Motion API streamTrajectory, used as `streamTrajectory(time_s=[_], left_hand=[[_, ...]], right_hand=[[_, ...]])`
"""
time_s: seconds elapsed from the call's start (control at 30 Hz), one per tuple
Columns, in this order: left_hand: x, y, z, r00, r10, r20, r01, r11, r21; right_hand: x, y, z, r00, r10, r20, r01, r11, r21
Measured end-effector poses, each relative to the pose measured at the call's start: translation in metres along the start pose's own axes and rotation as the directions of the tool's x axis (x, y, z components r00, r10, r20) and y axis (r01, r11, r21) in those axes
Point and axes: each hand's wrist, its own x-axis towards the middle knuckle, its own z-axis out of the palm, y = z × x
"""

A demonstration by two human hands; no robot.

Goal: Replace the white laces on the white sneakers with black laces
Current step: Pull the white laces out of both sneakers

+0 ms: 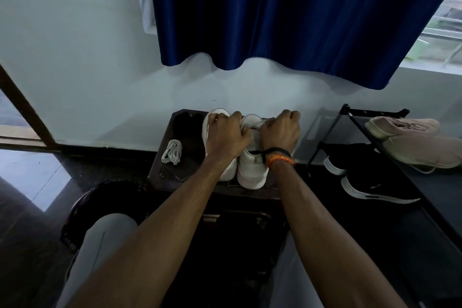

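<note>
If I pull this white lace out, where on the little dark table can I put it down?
The bare patch is the front left of the dark table, bordered by the bundled white lace behind and the left sneaker beside it. The middle is crowded: the right sneaker stands close alongside, with the left hand and right hand over both. A black pile fills the back left corner.

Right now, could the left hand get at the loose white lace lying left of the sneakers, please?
Probably yes: the loose white lace lies uncovered just left of the left hand, though its fingers would first have to release the sneaker's lace.
</note>
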Motion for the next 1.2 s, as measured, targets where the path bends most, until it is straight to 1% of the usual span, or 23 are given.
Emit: streamTrajectory(time_s=[0.07,0.13,0.23,0.33,0.43,0.53,0.57,0.63,0.7,0.77,0.8,0.87,0.93,1.0,1.13,1.2], left_hand=[[0.000,-0.001,0.001,1.000,0.004,-0.002,-0.004,1.000,0.004],[0.000,-0.002,0.002,1.000,0.014,-0.006,-0.014,1.000,0.004],[0.000,-0.002,0.001,1.000,0.017,-0.018,-0.017,1.000,-0.004],[-0.001,-0.002,0.001,0.999,0.032,-0.018,-0.032,0.999,-0.020],[-0.001,-0.002,0.000,0.999,0.046,-0.010,-0.047,0.998,-0.032],[-0.001,-0.002,-0.001,0.999,0.051,-0.010,-0.051,0.998,-0.029],[0.000,-0.002,-0.001,0.999,0.048,-0.010,-0.049,0.998,-0.030],[-0.001,-0.002,0.000,0.999,0.044,-0.012,-0.045,0.998,-0.034],[-0.001,-0.002,0.000,0.999,0.045,-0.026,-0.046,0.998,-0.038],[-0.001,-0.002,0.001,0.999,0.043,-0.030,-0.044,0.999,-0.024],[-0.001,-0.002,0.002,0.999,0.038,-0.027,-0.039,0.999,-0.016],[0.000,-0.003,0.004,0.999,0.023,-0.027,-0.023,1.000,-0.005],[0.000,-0.003,0.005,0.999,0.017,-0.030,-0.017,1.000,-0.006],[0.000,-0.002,0.003,1.000,0.020,-0.024,-0.021,1.000,-0.013],[0.000,-0.001,0.000,1.000,0.025,-0.013,-0.025,0.999,-0.020],[0.000,0.000,0.000,1.000,0.021,-0.010,-0.021,1.000,-0.010]], right_hand=[[-0.002,0.001,0.001,0.999,-0.053,-0.008,0.053,0.997,0.064],[-0.003,0.003,0.002,0.988,-0.154,0.011,0.153,0.987,0.054],[-0.001,0.004,0.001,0.935,-0.307,0.180,0.323,0.944,-0.070],[0.005,0.005,0.004,0.888,-0.360,0.287,0.407,0.905,-0.122],[0.006,0.003,0.007,0.873,-0.354,0.334,0.423,0.891,-0.163],[0.006,0.000,0.008,0.876,-0.330,0.352,0.415,0.887,-0.202],[0.006,-0.001,0.009,0.886,-0.312,0.341,0.396,0.894,-0.210],[0.005,-0.002,0.008,0.932,-0.253,0.261,0.308,0.930,-0.199],[0.003,-0.002,0.005,0.977,-0.154,0.144,0.174,0.975,-0.138],[0.000,-0.002,0.002,0.993,-0.093,0.077,0.100,0.991,-0.085],[-0.001,-0.002,0.002,0.992,-0.103,0.068,0.109,0.991,-0.083],[0.000,0.000,0.002,0.979,-0.180,0.098,0.190,0.977,-0.094],[0.002,0.001,0.004,0.948,-0.263,0.182,0.285,0.953,-0.106],[0.003,0.002,0.007,0.918,-0.312,0.245,0.346,0.932,-0.112],[0.004,0.000,0.011,0.891,-0.339,0.302,0.401,0.900,-0.173],[0.004,0.000,0.012,0.911,-0.309,0.274,0.369,0.907,-0.203]])
